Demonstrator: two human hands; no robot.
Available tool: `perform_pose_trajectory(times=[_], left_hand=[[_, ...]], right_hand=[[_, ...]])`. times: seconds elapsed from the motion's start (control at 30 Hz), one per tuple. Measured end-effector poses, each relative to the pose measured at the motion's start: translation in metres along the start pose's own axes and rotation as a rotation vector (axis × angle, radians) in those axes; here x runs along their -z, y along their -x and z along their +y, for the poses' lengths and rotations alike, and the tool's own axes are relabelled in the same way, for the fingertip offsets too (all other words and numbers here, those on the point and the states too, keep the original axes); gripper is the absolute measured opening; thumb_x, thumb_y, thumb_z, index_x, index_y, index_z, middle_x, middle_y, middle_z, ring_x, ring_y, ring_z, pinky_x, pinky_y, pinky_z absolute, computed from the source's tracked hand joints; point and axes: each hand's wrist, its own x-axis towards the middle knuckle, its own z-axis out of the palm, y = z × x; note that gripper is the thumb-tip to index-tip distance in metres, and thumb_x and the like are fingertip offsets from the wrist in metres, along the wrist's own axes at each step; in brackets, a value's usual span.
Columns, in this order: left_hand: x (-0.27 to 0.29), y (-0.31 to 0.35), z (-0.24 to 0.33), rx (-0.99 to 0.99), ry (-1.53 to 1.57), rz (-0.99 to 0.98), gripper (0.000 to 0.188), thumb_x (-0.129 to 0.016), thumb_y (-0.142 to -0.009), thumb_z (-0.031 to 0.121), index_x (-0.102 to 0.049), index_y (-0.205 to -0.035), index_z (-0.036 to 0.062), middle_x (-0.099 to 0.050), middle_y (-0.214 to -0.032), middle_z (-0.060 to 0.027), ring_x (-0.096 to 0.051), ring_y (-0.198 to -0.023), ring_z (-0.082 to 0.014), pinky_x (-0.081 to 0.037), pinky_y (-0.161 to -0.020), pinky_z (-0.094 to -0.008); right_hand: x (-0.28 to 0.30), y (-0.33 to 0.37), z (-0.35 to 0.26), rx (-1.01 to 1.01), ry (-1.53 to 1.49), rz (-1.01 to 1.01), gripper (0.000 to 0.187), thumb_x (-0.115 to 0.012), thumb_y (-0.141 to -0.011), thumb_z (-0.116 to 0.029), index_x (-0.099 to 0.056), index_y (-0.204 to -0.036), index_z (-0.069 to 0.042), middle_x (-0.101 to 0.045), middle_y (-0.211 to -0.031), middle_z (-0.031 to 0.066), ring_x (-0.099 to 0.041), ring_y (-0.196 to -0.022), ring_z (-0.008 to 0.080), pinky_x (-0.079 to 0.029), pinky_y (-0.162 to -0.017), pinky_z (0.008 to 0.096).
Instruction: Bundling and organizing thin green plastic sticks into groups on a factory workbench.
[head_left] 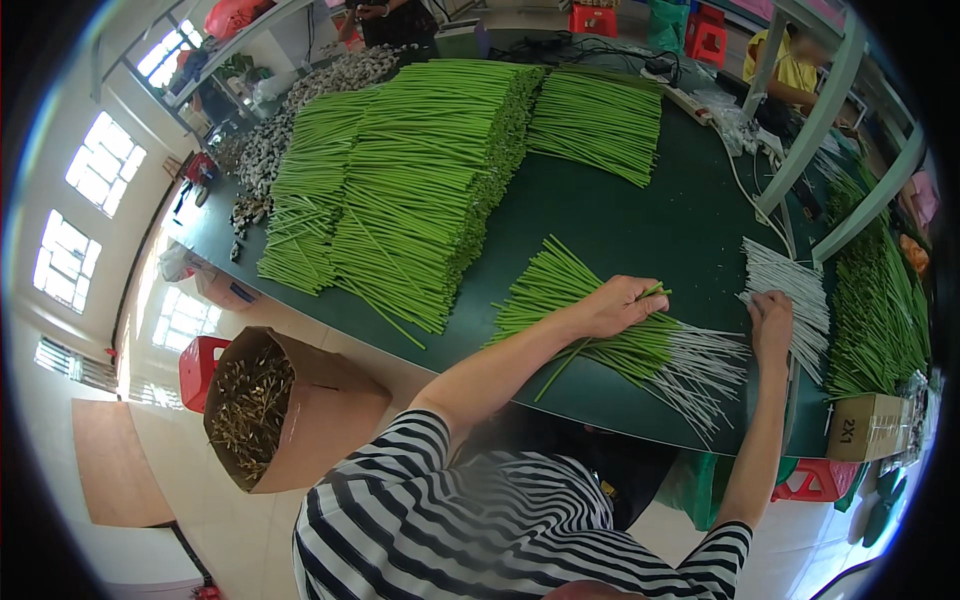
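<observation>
My left hand (625, 305) is closed around a green stem, whose end pokes out past the thumb. Below it lies a loose bundle of green stems (550, 290), several with thin white wires (705, 365) sticking out at their right ends. At the right, my right hand (771, 318) pinches at the left edge of a pile of straight white wires (790, 285). Its fingertips are bent down onto the wires, and how many they grip is hidden.
Big stacks of green stems (430, 150) fill the table's left, with a smaller stack (597, 115) behind. Metal posts (822, 130) and leafy green stems (875, 290) stand right. A cardboard box (868, 428) sits at the right edge; a brown bag (330, 400) stands on the floor.
</observation>
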Motion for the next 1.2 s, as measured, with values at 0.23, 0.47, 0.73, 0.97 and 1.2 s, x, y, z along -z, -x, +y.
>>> perform_pose_trajectory(times=[0.23,0.47,0.73,0.97,1.2], left_hand=[[-0.006,-0.004,0.002,0.037,0.132,-0.022,0.033,-0.055,-0.115,0.03,-0.065,-0.117,-0.0004,-0.045,-0.071,0.0043,-0.04,-0.065,-0.0052,-0.035,-0.06,-0.0249],[0.007,-0.001,-0.002,0.038,0.109,0.049,0.028,-0.054,-0.114,0.029,-0.066,-0.116,0.003,-0.048,-0.069,0.0043,-0.042,-0.064,-0.005,-0.034,-0.06,-0.0246],[0.001,-0.004,-0.003,0.028,0.101,-0.011,0.031,-0.056,-0.114,0.032,-0.067,-0.118,0.0026,-0.048,-0.071,0.0052,-0.039,-0.064,-0.0046,-0.03,-0.059,-0.0243],[-0.001,-0.004,-0.002,0.021,0.091,-0.014,0.029,-0.055,-0.115,0.024,-0.068,-0.122,-0.0006,-0.044,-0.072,0.0055,-0.038,-0.064,-0.0056,-0.033,-0.059,-0.026],[0.002,-0.003,-0.006,0.017,0.117,-0.04,0.031,-0.056,-0.115,0.028,-0.068,-0.125,0.0008,-0.047,-0.073,0.0042,-0.04,-0.066,-0.0062,-0.032,-0.06,-0.0249]], right_hand=[[-0.001,0.008,0.005,0.152,0.09,0.117,0.01,-0.074,-0.086,0.0,-0.078,-0.095,0.0,-0.072,-0.096,0.0146,-0.066,-0.097,0.0371,-0.052,-0.093,0.0465],[0.009,-0.002,-0.022,0.29,-0.021,0.247,0.011,-0.073,-0.091,-0.007,-0.076,-0.101,-0.005,-0.075,-0.101,0.0092,-0.067,-0.101,0.0329,-0.049,-0.092,0.0439],[0.055,0.015,-0.112,0.328,-0.34,0.098,0.019,-0.073,-0.093,-0.005,-0.075,-0.111,-0.009,-0.071,-0.094,0.0087,-0.069,-0.088,0.032,-0.054,-0.079,0.0413],[0.021,0.027,-0.146,0.32,-0.547,0.056,0.015,-0.074,-0.094,-0.005,-0.077,-0.109,-0.006,-0.07,-0.093,0.0096,-0.069,-0.088,0.029,-0.056,-0.074,0.0393],[0.022,0.028,-0.151,0.246,-0.598,0.03,0.014,-0.072,-0.095,-0.006,-0.076,-0.109,-0.005,-0.07,-0.093,0.0119,-0.068,-0.09,0.0332,-0.056,-0.075,0.0418]])
